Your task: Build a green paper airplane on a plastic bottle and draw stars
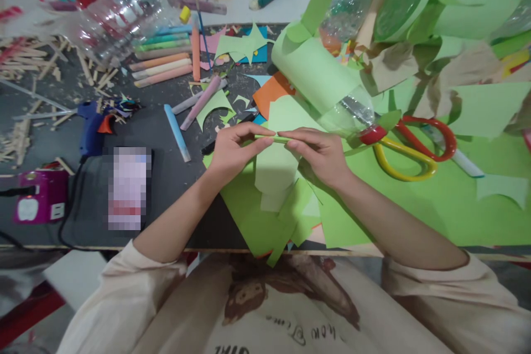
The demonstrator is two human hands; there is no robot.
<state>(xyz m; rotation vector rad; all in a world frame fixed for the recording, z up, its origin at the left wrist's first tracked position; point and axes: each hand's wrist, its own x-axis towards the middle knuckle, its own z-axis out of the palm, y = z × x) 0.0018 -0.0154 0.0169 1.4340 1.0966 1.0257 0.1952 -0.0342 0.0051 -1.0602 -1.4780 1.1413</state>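
Observation:
My left hand (234, 149) and my right hand (321, 154) meet over the middle of the dark table, both pinching the top edge of a light green paper piece (276, 168). The paper's upper edge looks folded or rolled into a thin strip between my fingertips, and the rest hangs down over more green paper sheets (257, 221). Just beyond my right hand lies a plastic bottle wrapped in green paper (319, 80), its red cap end near my knuckles.
Red and yellow scissors (410, 146) lie right of the bottle. Coloured chalk sticks (166, 58), a blue glue gun (91, 127), wooden sticks (25, 66), clear bottles (124, 5) and paper scraps crowd the back and left. A magenta device (39, 196) sits near the left edge.

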